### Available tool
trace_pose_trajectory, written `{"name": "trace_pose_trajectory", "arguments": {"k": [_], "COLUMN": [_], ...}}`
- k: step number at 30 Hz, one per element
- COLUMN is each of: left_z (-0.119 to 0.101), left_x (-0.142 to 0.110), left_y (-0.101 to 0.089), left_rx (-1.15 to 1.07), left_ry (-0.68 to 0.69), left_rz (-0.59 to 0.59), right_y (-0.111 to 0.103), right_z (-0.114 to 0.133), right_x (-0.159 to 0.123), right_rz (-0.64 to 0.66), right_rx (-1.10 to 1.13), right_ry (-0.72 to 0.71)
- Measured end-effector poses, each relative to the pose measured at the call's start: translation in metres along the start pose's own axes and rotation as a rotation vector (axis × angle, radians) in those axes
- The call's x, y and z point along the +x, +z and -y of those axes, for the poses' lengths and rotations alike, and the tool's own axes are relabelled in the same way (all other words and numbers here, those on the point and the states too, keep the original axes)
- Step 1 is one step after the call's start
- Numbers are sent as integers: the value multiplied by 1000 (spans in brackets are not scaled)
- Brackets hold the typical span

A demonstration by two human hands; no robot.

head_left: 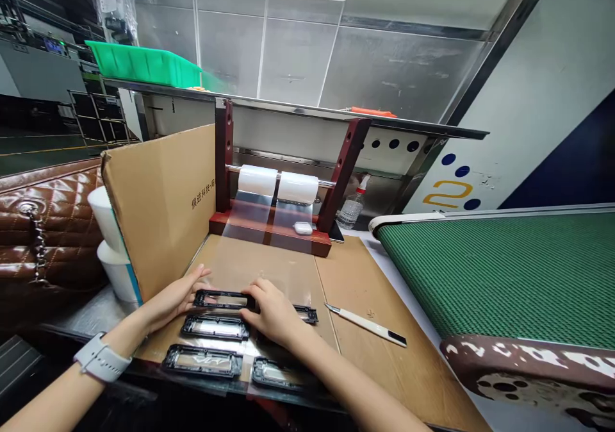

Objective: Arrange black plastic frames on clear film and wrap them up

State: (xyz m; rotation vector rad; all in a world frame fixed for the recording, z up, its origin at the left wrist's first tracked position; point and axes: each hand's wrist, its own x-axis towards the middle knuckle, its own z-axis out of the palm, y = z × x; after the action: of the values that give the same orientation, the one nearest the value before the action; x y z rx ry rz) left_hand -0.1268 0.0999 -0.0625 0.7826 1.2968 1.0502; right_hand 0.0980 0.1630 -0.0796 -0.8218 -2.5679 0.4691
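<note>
A black plastic frame [222,299] with a long window lies on the clear film at the table's front. My right hand [271,310] grips its right end between thumb and fingers. At the frame's left end is my left hand [185,294], fingers stretched out and apart, close against the edge. Similar black frames lie around it: one in front [215,327], one at the front left [202,360], one at the front right [278,374]. Another frame [306,315] is partly hidden behind my right hand. Two strips of clear film [250,217] run down from white rolls [257,180].
A white-handled cutter [368,326] lies on the cardboard to the right. An upright cardboard panel [168,195] stands at left. The dark red roll stand [269,236] holds a small white case [302,228]. A green conveyor belt [504,272] runs along the right.
</note>
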Motion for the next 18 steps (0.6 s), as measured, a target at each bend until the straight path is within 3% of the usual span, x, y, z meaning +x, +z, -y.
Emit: {"name": "trace_pose_trajectory", "arguments": {"k": [6, 11, 15, 18], "left_z": [4, 20, 37, 55], "left_x": [1, -5, -13, -13], "left_y": [-1, 2, 0, -15], "left_rx": [118, 489, 878, 1035], "left_ry": [72, 321, 437, 461], "left_rz": [-37, -194, -49, -2], "right_y": [4, 4, -10, -30], "right_z": [0, 1, -9, -24], "right_x": [0, -2, -18, -46], "right_rz": [-3, -56, -161, -244], "right_rx": [-1, -6, -14, -59], "right_ry": [-9, -9, 21, 96]}}
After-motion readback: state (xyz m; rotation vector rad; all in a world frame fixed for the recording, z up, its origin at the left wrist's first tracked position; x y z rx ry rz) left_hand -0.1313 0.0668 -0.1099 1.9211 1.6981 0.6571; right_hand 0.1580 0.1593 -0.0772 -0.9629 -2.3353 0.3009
